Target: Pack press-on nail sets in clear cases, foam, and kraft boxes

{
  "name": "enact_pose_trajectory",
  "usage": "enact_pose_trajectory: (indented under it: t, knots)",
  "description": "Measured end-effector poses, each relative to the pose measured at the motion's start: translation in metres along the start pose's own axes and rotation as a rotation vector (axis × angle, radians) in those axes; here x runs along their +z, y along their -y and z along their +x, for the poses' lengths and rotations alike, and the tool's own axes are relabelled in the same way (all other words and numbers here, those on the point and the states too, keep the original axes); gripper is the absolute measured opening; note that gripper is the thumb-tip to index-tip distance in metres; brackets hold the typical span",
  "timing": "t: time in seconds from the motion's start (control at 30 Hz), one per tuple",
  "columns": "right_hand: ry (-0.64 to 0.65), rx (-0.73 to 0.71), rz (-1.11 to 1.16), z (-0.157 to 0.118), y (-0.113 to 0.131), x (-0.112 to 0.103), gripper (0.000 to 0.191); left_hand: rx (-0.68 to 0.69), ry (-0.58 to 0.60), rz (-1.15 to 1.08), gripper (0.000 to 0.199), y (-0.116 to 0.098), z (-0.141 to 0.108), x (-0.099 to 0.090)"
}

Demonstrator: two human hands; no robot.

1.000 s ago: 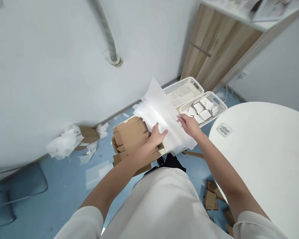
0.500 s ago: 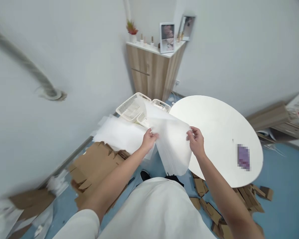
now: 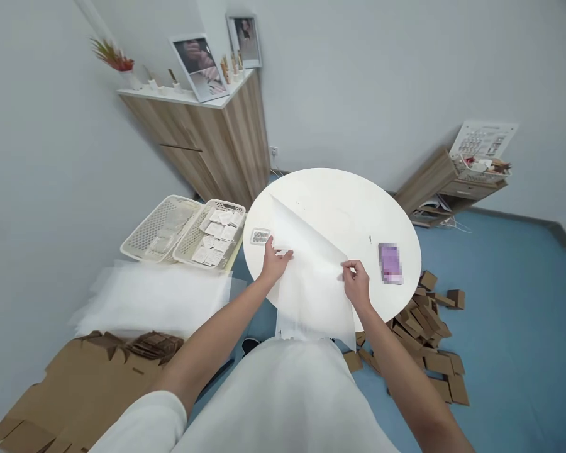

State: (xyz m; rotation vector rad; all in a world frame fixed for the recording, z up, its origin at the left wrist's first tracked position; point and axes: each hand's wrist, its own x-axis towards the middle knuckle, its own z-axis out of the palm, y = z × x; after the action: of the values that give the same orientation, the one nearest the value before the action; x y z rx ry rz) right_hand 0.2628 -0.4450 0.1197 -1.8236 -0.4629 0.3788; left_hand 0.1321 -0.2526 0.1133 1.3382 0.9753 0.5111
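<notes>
"White sheeting (image 3: pixel 315 289): where is it?"

"Between the two hands, over the near part of the round bench (image 3: pixel 353 201). A far corner points beyond the left fingers; the near end hangs over the bench's edge, below both hands. How many layers, I can't tell."

"And the fingers?"

"The right hand (image 3: pixel 357 280) has its fingers pinched together on the sheeting's right side. The left hand (image 3: pixel 276 261) has thumb and forefinger apart, at the left side; whether it touches there, I can't tell."

"What's around them?"

"Just beyond the left fingers, a small clear pack (image 3: pixel 260 236). Farther left, two baskets, the nearer to the fingers holding white packets (image 3: pixel 214 236). Right of the right fingers, a blurred purple item (image 3: pixel 390 263) on the bench; lower right, brown boxes (image 3: pixel 427 327) on the floor."
</notes>
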Motion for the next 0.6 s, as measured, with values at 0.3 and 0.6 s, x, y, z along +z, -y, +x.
enact_pose_trajectory:
  t: [0.3, 0.6]
  knots:
    - [-0.014, 0.219, 0.006, 0.028, -0.077, -0.032, 0.032, -0.210, 0.212, 0.341, 0.090, 0.043, -0.008, 0.041]
    - [0.283, 0.214, -0.458, 0.036, -0.112, -0.031, 0.055, -0.113, 0.225, 0.650, 0.080, 0.068, -0.004, 0.063]
